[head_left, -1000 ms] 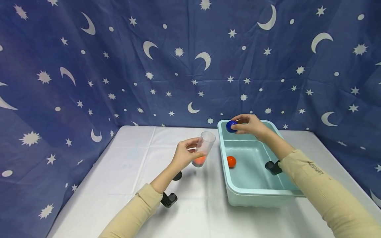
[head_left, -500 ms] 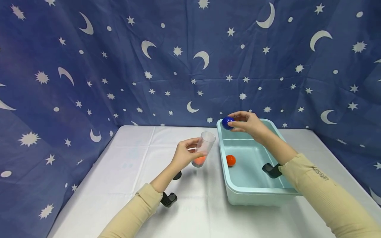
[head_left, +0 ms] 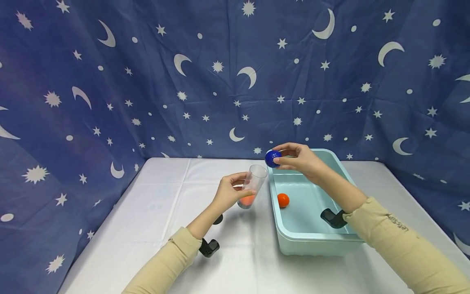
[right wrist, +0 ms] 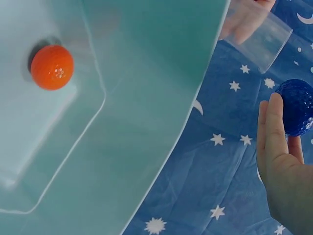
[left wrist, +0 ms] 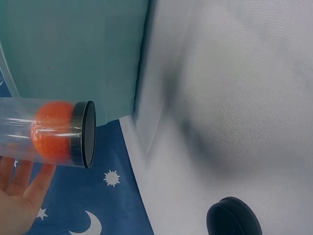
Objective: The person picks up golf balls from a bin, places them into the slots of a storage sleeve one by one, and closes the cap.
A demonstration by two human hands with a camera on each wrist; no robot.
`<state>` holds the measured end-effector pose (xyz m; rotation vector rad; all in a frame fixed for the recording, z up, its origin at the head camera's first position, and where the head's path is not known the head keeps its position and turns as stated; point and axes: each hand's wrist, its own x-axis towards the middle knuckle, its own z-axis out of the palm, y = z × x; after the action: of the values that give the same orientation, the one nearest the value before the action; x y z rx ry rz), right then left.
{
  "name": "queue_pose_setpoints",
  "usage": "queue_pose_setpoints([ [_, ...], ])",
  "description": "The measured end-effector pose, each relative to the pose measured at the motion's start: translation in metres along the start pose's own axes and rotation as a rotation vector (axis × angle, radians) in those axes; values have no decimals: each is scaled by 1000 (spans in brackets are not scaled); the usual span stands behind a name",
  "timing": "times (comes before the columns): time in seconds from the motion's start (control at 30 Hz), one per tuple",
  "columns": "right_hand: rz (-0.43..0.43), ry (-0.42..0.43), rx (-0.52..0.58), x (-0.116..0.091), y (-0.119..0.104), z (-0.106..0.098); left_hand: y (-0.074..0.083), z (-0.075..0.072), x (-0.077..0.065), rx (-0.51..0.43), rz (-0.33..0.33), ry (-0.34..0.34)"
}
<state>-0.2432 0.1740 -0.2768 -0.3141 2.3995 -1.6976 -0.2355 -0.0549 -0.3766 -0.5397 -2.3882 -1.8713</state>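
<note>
My left hand grips a clear plastic tube above the table, tilted with its open mouth up and to the right. At the tube's bottom, against a black end cap, lies an orange ball. My right hand pinches a dimpled blue golf ball between thumb and fingers, over the bin's far left corner. The blue ball is up and right of the tube's mouth, apart from it. A second orange ball rests on the floor of the pale teal bin.
The bin stands on the right part of a white-covered table. Behind hangs a dark blue curtain with moons and stars. A black round piece shows below the left wrist, and black mounts sit at both wrists.
My right hand has moved left with the blue ball, from over the bin's inside to its far left rim, nearer the tube. The left hand and tube have stayed nearly still.
</note>
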Motion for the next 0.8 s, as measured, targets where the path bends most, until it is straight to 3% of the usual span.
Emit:
queue_pose_setpoints([
  [0.8, -39, -55, -53, 2, -2, 20, 2, 1, 0, 6, -8, -40],
])
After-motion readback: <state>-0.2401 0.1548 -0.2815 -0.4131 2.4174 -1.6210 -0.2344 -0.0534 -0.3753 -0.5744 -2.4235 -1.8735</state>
